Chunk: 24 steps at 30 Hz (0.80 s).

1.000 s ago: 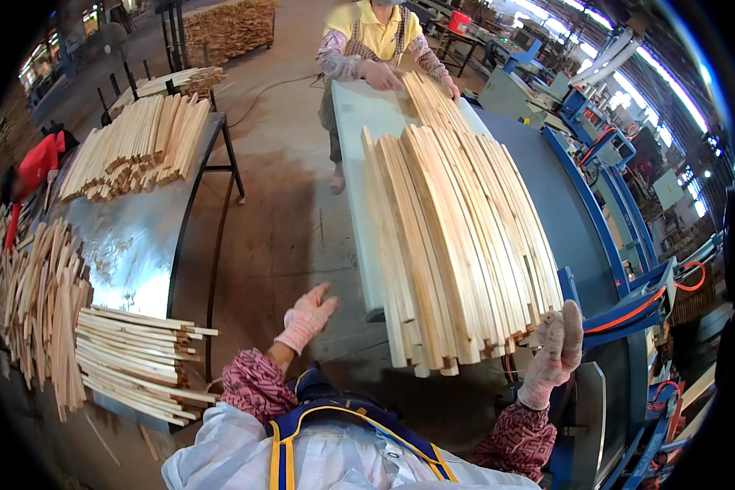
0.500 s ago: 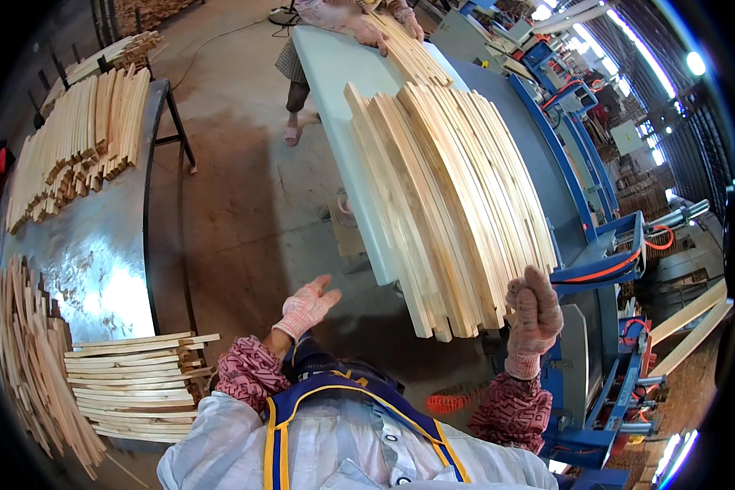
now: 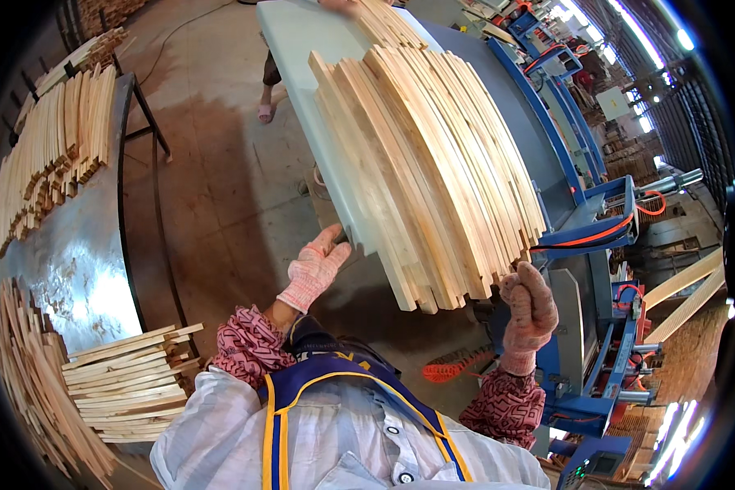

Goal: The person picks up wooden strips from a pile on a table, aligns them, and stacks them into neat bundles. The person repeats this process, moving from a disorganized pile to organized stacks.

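Wooden slats (image 3: 433,171) lie side by side in a wide row on a pale green tabletop (image 3: 302,73), their near ends jutting past its near edge. My left hand (image 3: 317,265), in a pinkish knit glove, is beside the tabletop's near left corner with thumb and fingers apart and nothing in it. At the near right end of the row, my gloved right hand (image 3: 528,310) has its fingers raised close to the slat ends. It seems to hold nothing; whether the fingertips touch the wood I cannot tell.
A co-worker's hand (image 3: 339,6) is at the far end beside more slats (image 3: 392,26). Blue machine frames (image 3: 588,224) with orange hoses run along the right. To the left, a metal table (image 3: 82,269) bears stacked slats (image 3: 61,131), with more slats (image 3: 131,384) near me.
My left hand has moved forward and right to the tabletop corner. The right hand remains by the slat ends. The view has shifted, and the co-worker is now mostly out of the picture.
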Tool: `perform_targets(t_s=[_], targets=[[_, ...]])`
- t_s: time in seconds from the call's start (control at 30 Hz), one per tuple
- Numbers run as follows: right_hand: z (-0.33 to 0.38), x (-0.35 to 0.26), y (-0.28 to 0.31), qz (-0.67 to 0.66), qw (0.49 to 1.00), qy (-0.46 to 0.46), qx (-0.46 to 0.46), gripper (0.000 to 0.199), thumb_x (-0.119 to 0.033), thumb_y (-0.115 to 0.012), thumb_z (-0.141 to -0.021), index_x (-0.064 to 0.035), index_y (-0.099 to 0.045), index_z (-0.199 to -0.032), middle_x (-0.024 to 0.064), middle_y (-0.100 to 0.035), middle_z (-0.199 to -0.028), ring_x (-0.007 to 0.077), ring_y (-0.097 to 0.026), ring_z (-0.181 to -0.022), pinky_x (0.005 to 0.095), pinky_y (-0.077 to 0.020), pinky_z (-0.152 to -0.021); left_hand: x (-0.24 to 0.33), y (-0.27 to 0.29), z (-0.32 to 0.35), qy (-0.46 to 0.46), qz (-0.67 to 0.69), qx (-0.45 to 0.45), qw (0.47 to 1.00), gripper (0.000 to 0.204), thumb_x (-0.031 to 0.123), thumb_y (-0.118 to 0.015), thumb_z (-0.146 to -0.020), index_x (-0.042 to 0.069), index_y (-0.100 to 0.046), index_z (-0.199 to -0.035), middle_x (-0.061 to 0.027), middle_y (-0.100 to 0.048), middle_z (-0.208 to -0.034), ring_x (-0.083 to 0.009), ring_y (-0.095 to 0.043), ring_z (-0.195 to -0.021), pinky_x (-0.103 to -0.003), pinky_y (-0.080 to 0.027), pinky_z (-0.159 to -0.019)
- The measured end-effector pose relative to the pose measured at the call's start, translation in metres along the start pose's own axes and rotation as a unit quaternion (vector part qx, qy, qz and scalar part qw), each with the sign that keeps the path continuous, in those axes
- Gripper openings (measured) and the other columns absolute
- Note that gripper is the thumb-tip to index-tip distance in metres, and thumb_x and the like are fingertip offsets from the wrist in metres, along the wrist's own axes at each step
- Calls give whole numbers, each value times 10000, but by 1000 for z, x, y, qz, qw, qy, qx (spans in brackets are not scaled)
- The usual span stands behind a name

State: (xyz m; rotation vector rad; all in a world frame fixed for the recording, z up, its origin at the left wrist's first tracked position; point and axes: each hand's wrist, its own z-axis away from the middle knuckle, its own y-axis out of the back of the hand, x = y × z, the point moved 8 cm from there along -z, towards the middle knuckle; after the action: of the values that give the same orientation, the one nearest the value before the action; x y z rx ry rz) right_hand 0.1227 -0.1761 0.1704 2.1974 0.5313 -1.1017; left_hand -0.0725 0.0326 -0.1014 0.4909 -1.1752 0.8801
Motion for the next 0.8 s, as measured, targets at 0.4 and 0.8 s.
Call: perform_targets(t_s=[0.4, 0.8], targets=[[-60, 91, 109, -89, 993, 44, 59, 300, -35, -546, -950, 4, -597, -1243, 67, -672, -1022, 127, -614, -843, 245, -491, -712, 20, -47, -5, -29, -138, 198, 970, 635, 436, -624, -829, 77, -511, -1340, -171, -620, -1169, -302, -596, -1056, -371, -443, -953], [-100, 100, 119, -169, 973, 159, -19, 337, -90, -493, -988, 48, -541, -1292, 142, -641, -1084, 150, -580, -832, 234, -456, -660, -74, -67, 67, -6, 105, 274, 956, 461, 236, -599, -941, 35, -506, -1345, -88, -608, -1249, -144, -572, -1041, -265, -458, -883]])
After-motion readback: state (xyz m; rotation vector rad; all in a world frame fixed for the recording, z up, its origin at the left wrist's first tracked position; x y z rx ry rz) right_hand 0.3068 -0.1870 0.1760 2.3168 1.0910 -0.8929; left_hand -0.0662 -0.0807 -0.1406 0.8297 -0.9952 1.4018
